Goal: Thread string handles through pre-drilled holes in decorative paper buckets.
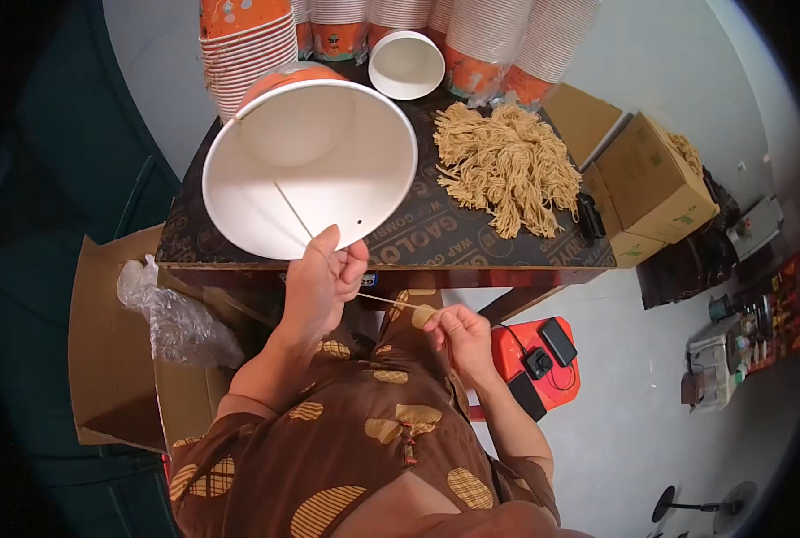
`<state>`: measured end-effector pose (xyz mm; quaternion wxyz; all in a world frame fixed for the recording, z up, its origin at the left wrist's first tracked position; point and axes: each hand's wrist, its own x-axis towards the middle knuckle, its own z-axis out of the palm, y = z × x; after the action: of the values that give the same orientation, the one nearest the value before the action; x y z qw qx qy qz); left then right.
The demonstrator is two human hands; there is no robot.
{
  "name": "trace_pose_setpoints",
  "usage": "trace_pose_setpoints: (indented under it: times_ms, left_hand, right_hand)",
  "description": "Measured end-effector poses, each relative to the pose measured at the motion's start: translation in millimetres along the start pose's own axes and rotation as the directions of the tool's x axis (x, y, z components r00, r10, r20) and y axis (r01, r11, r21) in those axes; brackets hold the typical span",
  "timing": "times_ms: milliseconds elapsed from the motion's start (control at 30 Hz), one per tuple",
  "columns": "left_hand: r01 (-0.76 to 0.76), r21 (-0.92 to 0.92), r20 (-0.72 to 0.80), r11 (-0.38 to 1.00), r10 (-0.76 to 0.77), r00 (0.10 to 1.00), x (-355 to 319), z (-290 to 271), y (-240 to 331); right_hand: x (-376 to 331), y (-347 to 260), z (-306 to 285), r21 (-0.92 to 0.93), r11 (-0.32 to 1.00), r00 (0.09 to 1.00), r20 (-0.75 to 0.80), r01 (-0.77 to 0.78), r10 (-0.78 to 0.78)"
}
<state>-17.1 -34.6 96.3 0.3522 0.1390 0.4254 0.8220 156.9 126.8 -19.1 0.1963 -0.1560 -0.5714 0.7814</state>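
Note:
A large paper bucket [256, 193], white inside and orange outside, lies tilted on the table with its mouth facing me. A small dark hole shows in its wall near the lower rim. My left hand [324, 278] is closed at that rim, thumb and fingers pinching a thin tan cord [391, 300]. One stretch of the cord runs up inside the bucket; another comes out beneath the left hand, toward my lap. Over my right thigh, my right hand [461, 332] pinches the cord's other stretch between thumb and fingers.
Right of the bucket lies a heap of tan cords [508, 166] on the dark table [310, 264]. Stacked paper buckets [247, 54] and a loose white cup [406, 65] line the back. Cardboard boxes [117, 359] flank the table. A red stool [543, 359] holds a phone and cables.

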Motion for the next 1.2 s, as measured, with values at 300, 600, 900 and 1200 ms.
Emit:
trace_pose_setpoints:
  times_ms: [300, 600, 900, 1200]
  left_hand:
    - [0.065, 0.148, 0.015, 0.987, -0.068, 0.998, -10, 9, -29]
    - [0.035, 0.295, -0.024, 0.955, -0.029, 0.999, -13, 14, -62]
    - [-0.306, 0.356, 0.154, 0.883, 0.268, 0.951, 0, 0, -67]
    - [-0.542, 0.551, 0.268, 0.635, 0.480, 0.835, -2, -6, -80]
  right_hand:
    - [9, -34, 18, 0.256, 0.939, 0.916, -0.384, 0.228, -0.118]
    - [8, -63, 40, 0.295, 0.936, 0.953, -0.285, 0.193, -0.107]
    - [5, -57, 51, 0.193, 0.960, 0.976, -0.115, 0.202, -0.182]
    - [-1, -63, 58, 0.103, 0.967, 0.972, -0.044, 0.233, -0.230]
